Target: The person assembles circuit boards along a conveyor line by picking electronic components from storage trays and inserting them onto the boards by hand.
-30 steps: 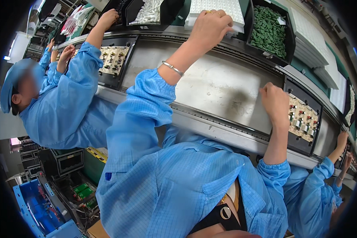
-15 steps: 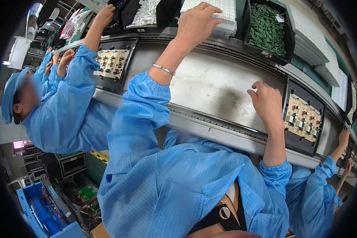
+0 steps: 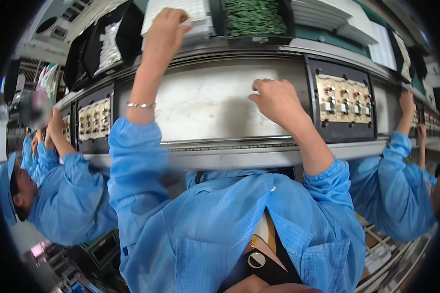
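My left hand (image 3: 166, 36) reaches over a stack of white trays (image 3: 200, 19) beyond the conveyor. Its fingers bend toward the thumb in a pinch; whatever may be between them is too small to make out. A bracelet circles that wrist. My right hand (image 3: 278, 100) hovers above the bare pale conveyor bed (image 3: 200, 105), fingers loosely curled, with a gap between thumb and forefinger. Right of it, a tan circuit board (image 3: 343, 100) with upright components lies in a black carrier (image 3: 327, 131). Another populated board (image 3: 94, 119) sits in a carrier at the left.
Behind the conveyor's rail (image 3: 230, 55) stand a black bin of green disc-like parts (image 3: 254, 17), a bin of white parts (image 3: 110, 46) and more white tray stacks (image 3: 327, 12). Co-workers in blue sit on the left (image 3: 68, 195) and right (image 3: 396, 185).
My view has turned, so the bench now lies more level and its things appear farther left. My left hand remains over the white trays, my right above the conveyor bed.
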`<action>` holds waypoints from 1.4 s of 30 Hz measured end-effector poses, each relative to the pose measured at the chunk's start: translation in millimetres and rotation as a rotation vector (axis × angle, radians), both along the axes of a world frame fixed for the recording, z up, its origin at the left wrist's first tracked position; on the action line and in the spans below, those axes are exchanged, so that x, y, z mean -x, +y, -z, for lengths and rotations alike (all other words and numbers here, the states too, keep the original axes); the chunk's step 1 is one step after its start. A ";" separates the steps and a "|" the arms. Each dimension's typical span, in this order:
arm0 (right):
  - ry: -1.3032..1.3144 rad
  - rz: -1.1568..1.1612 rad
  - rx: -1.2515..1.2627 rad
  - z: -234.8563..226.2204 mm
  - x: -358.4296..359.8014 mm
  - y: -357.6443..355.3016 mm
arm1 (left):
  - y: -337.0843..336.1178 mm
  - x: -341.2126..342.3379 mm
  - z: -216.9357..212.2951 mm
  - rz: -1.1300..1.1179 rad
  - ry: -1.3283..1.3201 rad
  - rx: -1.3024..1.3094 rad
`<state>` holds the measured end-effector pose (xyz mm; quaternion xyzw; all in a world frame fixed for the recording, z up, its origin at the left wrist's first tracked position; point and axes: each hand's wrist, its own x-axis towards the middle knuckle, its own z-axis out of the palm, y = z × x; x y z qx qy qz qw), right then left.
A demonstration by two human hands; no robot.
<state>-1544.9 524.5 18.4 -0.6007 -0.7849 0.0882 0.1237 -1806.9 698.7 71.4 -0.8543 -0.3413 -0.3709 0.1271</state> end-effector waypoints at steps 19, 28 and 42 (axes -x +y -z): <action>0.127 -0.005 -0.101 -0.5 20.7 5.9 | -130.2 -28.3 27.4 0.147 -0.384 0.428; 0.222 0.024 -0.479 -39.9 26.1 64.8 | -118.7 -12.0 54.2 0.170 -0.327 0.432; 0.017 0.093 -0.442 -31.3 21.8 153.7 | -123.1 -5.0 47.3 0.192 -0.320 0.417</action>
